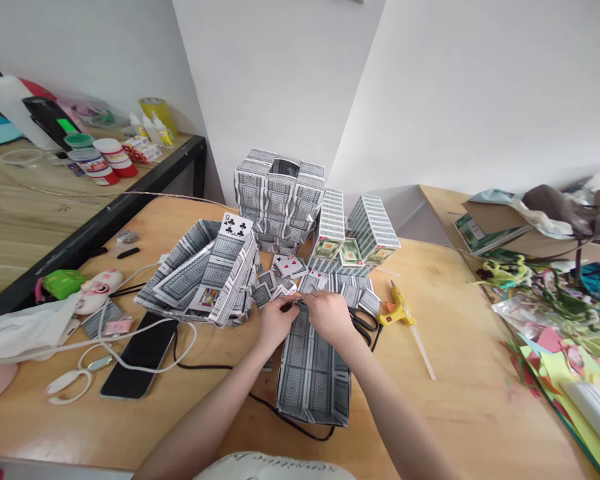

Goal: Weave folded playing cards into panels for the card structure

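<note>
My left hand (276,322) and my right hand (329,316) meet at the far edge of a flat tray-like panel (313,383) built from grey-backed playing cards. Both hands pinch at that edge, fingers closed on the card pieces there. Small folded cards (285,268) lie scattered just beyond my fingers. A larger open card structure (205,277) with a nine of clubs on top stands to the left. Behind stand a tall card box (279,195) and two slanted card blocks (353,233).
A yellow glue gun (397,311) and black scissors (364,324) lie right of my hands. A black phone (140,353) and white cables lie at the left. Glue pots (104,160) stand on the side table. Coloured paper and craft clutter (560,313) fill the right.
</note>
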`<state>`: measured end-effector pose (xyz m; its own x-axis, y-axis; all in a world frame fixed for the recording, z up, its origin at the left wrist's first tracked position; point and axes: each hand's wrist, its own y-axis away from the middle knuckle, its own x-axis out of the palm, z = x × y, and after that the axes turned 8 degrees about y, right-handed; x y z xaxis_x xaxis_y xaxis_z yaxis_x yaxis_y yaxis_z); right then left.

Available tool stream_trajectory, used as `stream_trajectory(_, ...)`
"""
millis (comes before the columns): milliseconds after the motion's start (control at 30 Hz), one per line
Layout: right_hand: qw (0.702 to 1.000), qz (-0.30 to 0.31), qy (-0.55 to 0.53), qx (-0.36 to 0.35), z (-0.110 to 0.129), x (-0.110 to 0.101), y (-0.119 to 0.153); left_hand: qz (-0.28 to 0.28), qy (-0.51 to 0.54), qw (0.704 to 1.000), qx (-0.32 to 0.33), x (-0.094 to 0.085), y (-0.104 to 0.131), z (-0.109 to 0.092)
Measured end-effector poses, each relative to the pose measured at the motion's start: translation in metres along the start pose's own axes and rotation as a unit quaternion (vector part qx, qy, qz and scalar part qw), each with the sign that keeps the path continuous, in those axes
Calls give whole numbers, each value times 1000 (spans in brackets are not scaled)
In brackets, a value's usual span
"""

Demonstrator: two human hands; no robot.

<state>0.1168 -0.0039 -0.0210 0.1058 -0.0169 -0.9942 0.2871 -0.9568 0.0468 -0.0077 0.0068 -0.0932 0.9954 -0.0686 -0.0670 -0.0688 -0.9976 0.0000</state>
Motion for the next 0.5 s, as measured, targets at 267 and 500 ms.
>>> stream_trajectory(267, 998, -32, -29, 49, 2, 7, 4, 22, 45, 998, -35, 0, -2, 7)
stream_trajectory(500, 995, 11, -40, 89, 5, 8, 4, 58, 50, 996, -34, -5, -5, 3)
